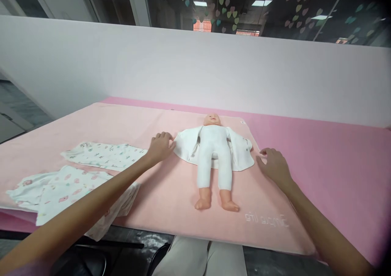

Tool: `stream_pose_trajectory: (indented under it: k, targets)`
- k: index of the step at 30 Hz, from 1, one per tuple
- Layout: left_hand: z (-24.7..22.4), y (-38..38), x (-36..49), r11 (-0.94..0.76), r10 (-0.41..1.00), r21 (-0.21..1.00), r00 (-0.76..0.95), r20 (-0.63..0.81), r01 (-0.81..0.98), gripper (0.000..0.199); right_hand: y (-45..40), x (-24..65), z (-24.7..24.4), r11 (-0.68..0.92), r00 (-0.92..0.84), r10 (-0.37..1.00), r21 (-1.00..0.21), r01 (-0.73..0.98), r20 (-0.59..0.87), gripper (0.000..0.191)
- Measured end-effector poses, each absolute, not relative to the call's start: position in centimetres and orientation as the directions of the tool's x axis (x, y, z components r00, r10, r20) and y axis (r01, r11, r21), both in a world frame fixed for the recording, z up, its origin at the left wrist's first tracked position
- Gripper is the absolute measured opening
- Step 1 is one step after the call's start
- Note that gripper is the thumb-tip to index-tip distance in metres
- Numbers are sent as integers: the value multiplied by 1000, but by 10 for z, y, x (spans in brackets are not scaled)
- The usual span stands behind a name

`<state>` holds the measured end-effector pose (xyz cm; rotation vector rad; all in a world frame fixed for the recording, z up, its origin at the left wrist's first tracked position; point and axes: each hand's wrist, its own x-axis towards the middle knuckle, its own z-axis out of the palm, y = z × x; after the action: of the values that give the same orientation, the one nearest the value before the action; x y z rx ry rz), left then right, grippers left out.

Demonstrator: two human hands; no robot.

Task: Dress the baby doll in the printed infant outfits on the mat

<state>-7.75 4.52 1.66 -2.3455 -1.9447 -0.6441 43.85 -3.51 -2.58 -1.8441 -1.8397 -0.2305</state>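
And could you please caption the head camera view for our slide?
Doll on pink blanket, white jacket spread open, between left hand and right hand.

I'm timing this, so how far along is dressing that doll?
Partway, it seems. The doll lies face up on the white shirt, arms apparently in its sleeves. The left hand is by one sleeve, its grip unclear; the open right hand is by the other. To do: the shirt's front lies unclosed; the printed baby clothes lie aside, perhaps for later.

The doll [214,141] lies on the blanket [166,202], head toward the far wall [195,72], with one garment [106,155] to its left and the clothes pile [69,190] nearer.
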Motion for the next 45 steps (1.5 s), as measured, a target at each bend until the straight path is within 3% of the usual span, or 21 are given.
stream_pose_trajectory:
  k: [5, 8, 11, 16, 22, 26, 30, 32, 35, 38, 40, 43, 45]
  targets:
    - [24, 91, 7, -484, 847, 306, 351, 399, 820, 40, 36, 367, -8, 337, -119, 835, -326, 883, 538, 49]
    - [16, 119, 38, -468, 863, 302, 357, 357, 830, 43, 76, 343, -9, 280, -69, 871, -374, 884, 487, 56]
    - [-4, 132, 47, -404, 891, 301, 297, 343, 864, 47, 94, 336, -26, 217, -54, 905, -348, 912, 422, 58]
    - [-29, 132, 46, -360, 888, 263, 243, 391, 895, 51, 97, 338, -51, 170, -38, 881, -242, 955, 471, 62]
    - [-16, 128, 48, -368, 904, 289, 269, 331, 884, 50, 94, 332, -38, 193, -35, 884, -296, 935, 466, 62]
    - [17, 99, 10, -332, 915, 282, 234, 330, 900, 55, 35, 322, 0, 318, -23, 795, -383, 867, 606, 59]
    - [42, 47, -74, -203, 949, 168, 152, 275, 965, 51, -93, 322, 17, 432, -24, 756, -471, 769, 654, 44]
    - [39, 21, -115, -55, 987, 108, 38, 155, 993, 55, -157, 323, 3, 566, -148, 710, -432, 702, 688, 43]
    - [20, -7, -153, 70, 997, -18, -69, 44, 997, 54, -222, 312, -36, 760, -424, 640, -442, 477, 641, 68]
    - [7, -16, -164, 9, 998, -49, -7, 58, 999, 41, -252, 285, -65, 720, -492, 689, -580, 381, 532, 76]
    - [12, -14, -163, -27, 998, -58, 30, 59, 998, 32, -265, 262, -73, 656, -462, 743, -666, 355, 485, 63]
    - [47, -21, -151, -2, 999, -73, 5, 41, 997, 24, -282, 235, -68, 519, -401, 834, -788, 332, 380, 28]
    - [82, -52, -133, -10, 992, -26, 13, 123, 1000, 21, -285, 225, -57, 350, -333, 907, -902, 254, 258, 23]
